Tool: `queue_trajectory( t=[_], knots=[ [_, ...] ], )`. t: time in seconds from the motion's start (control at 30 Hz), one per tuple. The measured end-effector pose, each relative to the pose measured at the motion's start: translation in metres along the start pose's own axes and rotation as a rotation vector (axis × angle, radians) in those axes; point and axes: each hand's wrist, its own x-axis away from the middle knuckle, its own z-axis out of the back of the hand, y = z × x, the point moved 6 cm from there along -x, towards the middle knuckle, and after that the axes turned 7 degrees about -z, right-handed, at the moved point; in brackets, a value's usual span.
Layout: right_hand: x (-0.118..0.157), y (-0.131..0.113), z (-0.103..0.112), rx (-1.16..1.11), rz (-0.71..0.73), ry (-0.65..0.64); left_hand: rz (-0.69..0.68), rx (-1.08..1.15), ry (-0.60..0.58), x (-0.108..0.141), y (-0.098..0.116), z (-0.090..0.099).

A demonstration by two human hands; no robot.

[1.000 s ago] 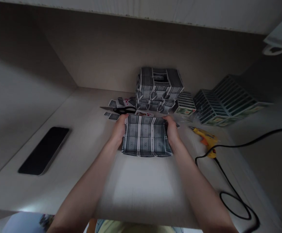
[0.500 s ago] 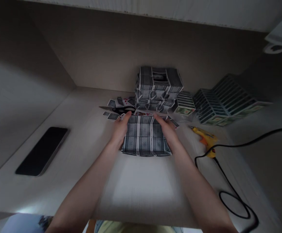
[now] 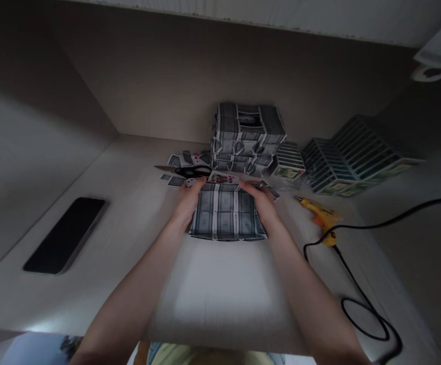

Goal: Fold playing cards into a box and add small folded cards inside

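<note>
Between my two hands is a box made of playing cards (image 3: 226,213), grey patterned backs outward with white strips between them. My left hand (image 3: 188,202) grips its left side, the thumb on the far upper edge. On the opposite side my right hand (image 3: 263,203) holds it the same way, thumb along that edge. The other fingers are mostly hidden behind the box. Just beyond, playing cards (image 3: 223,178) lie face up. A larger playing-card box (image 3: 249,137) with an opening in its top stands behind them. Black-handled scissors (image 3: 182,171) lie beyond my left hand among cut card pieces.
A yellow glue gun (image 3: 321,218) lies to the right, its black cable (image 3: 361,304) looping along the tabletop. Folded-card stacks (image 3: 357,157) stand at the back right beside a smaller one (image 3: 289,162). A black phone (image 3: 65,234) rests at left. A shelf edge (image 3: 243,28) hangs overhead.
The box in my hands has tilted slightly, its far edge coming down and its inside showing less. Both hands keep their hold. The rest lies as before.
</note>
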Motion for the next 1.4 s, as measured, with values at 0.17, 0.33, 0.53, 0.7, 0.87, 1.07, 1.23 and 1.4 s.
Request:
queue_trajectory(
  t=[0.17,0.33,0.53,0.7,0.87,1.07,1.23,1.4],
  knots=[
    [-0.008,0.010,0.002,-0.082,-0.072,-0.009,-0.027,-0.036,0.013,-0.004,0.000,0.003],
    [-0.012,0.015,0.002,-0.134,-0.108,-0.013,-0.073,0.012,-0.015,-0.007,-0.001,0.002],
    [-0.010,0.007,0.003,-0.050,-0.036,-0.007,-0.057,0.031,-0.050,-0.008,-0.002,0.002],
    [-0.011,0.009,-0.003,-0.102,-0.039,-0.110,0.030,0.079,-0.211,-0.006,-0.005,-0.001],
    [-0.015,0.015,0.001,-0.043,-0.055,-0.092,-0.013,-0.012,-0.120,-0.012,-0.010,0.006],
    [-0.011,0.003,0.010,0.096,0.083,0.045,-0.123,-0.108,-0.028,-0.013,-0.004,0.006],
    [-0.007,-0.001,0.009,0.130,0.101,0.063,-0.145,-0.123,0.024,-0.009,0.000,0.006],
    [-0.007,0.000,0.008,0.087,0.083,0.041,-0.173,-0.138,0.030,-0.004,0.004,0.005]
  ],
)
